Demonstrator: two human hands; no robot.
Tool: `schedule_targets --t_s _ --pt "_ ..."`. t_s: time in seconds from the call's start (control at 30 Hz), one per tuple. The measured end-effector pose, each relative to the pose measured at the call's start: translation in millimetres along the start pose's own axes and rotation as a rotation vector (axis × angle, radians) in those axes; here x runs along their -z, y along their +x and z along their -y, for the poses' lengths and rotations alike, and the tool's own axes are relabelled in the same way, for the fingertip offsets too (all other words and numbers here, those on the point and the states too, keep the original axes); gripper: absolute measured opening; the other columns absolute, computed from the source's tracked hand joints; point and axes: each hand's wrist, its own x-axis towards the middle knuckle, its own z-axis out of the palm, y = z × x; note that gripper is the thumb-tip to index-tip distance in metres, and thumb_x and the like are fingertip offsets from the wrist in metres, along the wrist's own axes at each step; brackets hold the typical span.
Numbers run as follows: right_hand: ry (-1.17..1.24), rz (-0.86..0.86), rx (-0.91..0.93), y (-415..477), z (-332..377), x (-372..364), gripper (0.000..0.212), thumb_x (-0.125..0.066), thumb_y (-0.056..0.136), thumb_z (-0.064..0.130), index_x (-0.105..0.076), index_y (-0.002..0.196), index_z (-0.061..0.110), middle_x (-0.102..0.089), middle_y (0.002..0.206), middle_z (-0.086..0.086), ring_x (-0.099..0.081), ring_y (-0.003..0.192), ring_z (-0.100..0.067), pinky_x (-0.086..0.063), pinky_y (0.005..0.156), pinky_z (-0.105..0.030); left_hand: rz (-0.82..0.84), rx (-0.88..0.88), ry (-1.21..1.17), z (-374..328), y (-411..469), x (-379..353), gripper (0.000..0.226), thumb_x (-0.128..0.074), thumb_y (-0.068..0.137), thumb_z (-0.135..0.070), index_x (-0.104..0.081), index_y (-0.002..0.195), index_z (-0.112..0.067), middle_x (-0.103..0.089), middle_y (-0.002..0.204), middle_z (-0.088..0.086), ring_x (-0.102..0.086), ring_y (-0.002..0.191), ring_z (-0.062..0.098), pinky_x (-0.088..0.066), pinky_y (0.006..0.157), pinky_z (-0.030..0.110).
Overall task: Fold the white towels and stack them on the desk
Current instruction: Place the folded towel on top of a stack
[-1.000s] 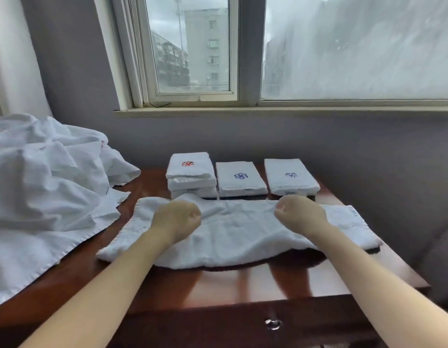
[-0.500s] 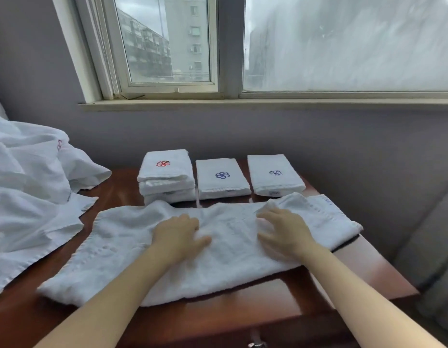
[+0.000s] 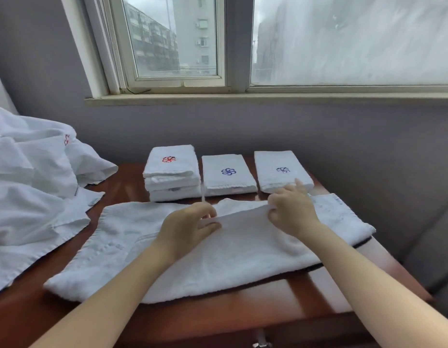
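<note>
A long white towel [image 3: 132,249] lies spread across the brown wooden desk [image 3: 310,295]. My left hand [image 3: 186,229] and my right hand [image 3: 292,210] pinch its far edge near the middle, and a fold of cloth is lifted between them. Behind the towel, by the wall, stand three lots of folded white towels: a stack with a red emblem [image 3: 171,172], one with a blue emblem [image 3: 228,174] and one with a darker emblem [image 3: 280,169].
A heap of unfolded white towels [image 3: 29,197] covers the left end of the desk. A grey wall and a window sill [image 3: 243,97] run behind it. A grey seat [image 3: 431,247] stands to the right. A drawer handle [image 3: 261,344] shows at the front edge.
Both hands went from pressing flat on the towel to pinching its far edge and lifting a fold. The view has shifted closer.
</note>
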Motion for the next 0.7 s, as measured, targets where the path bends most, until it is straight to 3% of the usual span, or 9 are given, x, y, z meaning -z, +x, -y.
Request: schedule_targets --t_s 0.1,0.2,0.27,0.33,0.37,0.43,0.5,0.57,0.7 --pt "0.063 -0.170 -0.054 -11.3 -13.2 11.3 0.011 -0.055 0.073 0.013 -0.057 0.062 0.012 -0.054 0.062 0.002 -0.054 0.080 -0.025 -0.010 0.120 -0.049 0.008 0.065 0.004 -4.4 2.9 2.5 0.023 -0.073 0.082 -0.047 -0.061 0.085 -0.028 -0.051 0.065 -0.023 -0.049 0.056 -0.002 -0.027 0.052 0.010" --pt "0.080 -0.277 -0.066 -28.9 -20.0 29.8 0.018 -0.060 0.068 0.013 -0.049 0.054 0.012 -0.042 0.052 0.003 -0.047 0.065 -0.022 -0.022 0.119 -0.053 0.028 0.094 -0.008 -12.2 5.2 3.2 0.023 -0.066 0.086 -0.051 -0.061 0.087 -0.028 -0.050 0.062 -0.023 -0.051 0.060 -0.002 -0.029 0.052 0.015" --pt "0.131 -0.308 -0.101 -41.9 -26.8 42.1 0.012 -0.066 0.074 0.014 -0.063 0.064 0.009 -0.052 0.059 -0.002 -0.056 0.075 -0.025 -0.018 0.122 -0.045 0.030 0.114 -0.012 -18.6 4.9 6.1 0.025 -0.061 0.090 -0.051 -0.064 0.089 -0.026 -0.051 0.061 -0.020 -0.052 0.060 -0.001 -0.029 0.052 0.017" --pt "0.226 -0.250 -0.115 -57.0 -33.4 59.5 0.010 -0.066 0.087 0.022 -0.069 0.084 0.013 -0.061 0.072 -0.004 -0.062 0.097 -0.029 -0.015 0.122 -0.036 0.007 0.128 -0.030 -24.8 1.9 11.7 0.030 -0.057 0.092 -0.052 -0.067 0.089 -0.024 -0.049 0.057 -0.017 -0.050 0.056 0.001 -0.029 0.052 0.019" --pt "0.280 -0.203 -0.118 -66.0 -36.4 69.4 0.013 -0.063 0.093 0.027 -0.068 0.091 0.016 -0.063 0.075 -0.002 -0.061 0.101 -0.031 -0.024 0.119 -0.038 -0.014 0.121 -0.039 -28.1 -0.7 15.5 0.034 -0.054 0.091 -0.054 -0.067 0.089 -0.023 -0.047 0.054 -0.016 -0.050 0.054 0.002 -0.029 0.051 0.019" --pt "0.352 -0.184 -0.112 -86.0 -40.0 89.1 0.019 -0.057 0.097 0.037 -0.067 0.097 0.021 -0.062 0.070 0.005 -0.062 0.088 -0.028 -0.046 0.088 -0.036 -0.063 0.088 -0.068 -36.4 -7.2 24.9 0.040 -0.049 0.087 -0.061 -0.067 0.085 -0.025 -0.043 0.049 -0.014 -0.049 0.049 0.004 -0.026 0.049 0.017" --pt "0.360 -0.262 -0.090 -106.8 -41.3 105.7 0.024 -0.054 0.097 0.043 -0.067 0.091 0.023 -0.054 0.056 0.009 -0.056 0.065 -0.016 -0.041 0.063 -0.031 -0.078 0.030 -0.120 -46.0 -13.9 33.3 0.040 -0.047 0.084 -0.065 -0.064 0.080 -0.029 -0.040 0.045 -0.013 -0.051 0.051 0.005 -0.026 0.046 0.013" --pt "0.324 -0.252 -0.087 -125.3 -40.1 116.6 0.036 -0.050 0.096 0.049 -0.063 0.079 0.021 -0.051 0.052 0.005 -0.051 0.056 -0.012 -0.041 0.057 -0.030 -0.031 -0.031 -0.158 -54.9 -20.5 36.0 0.038 -0.047 0.082 -0.067 -0.059 0.075 -0.031 -0.037 0.045 -0.013 -0.049 0.052 0.006 -0.031 0.046 0.015" --pt "0.204 -0.041 -0.115 -161.8 -39.9 115.5 0.042 -0.050 0.093 0.052 -0.050 0.063 0.024 -0.046 0.053 0.005 -0.047 0.055 -0.011 -0.036 0.054 -0.029 0.191 -0.099 -0.161 -65.1 -35.1 22.2 0.040 -0.048 0.079 -0.070 -0.058 0.071 -0.032 -0.040 0.048 -0.011 -0.041 0.049 0.009 -0.029 0.049 0.018"
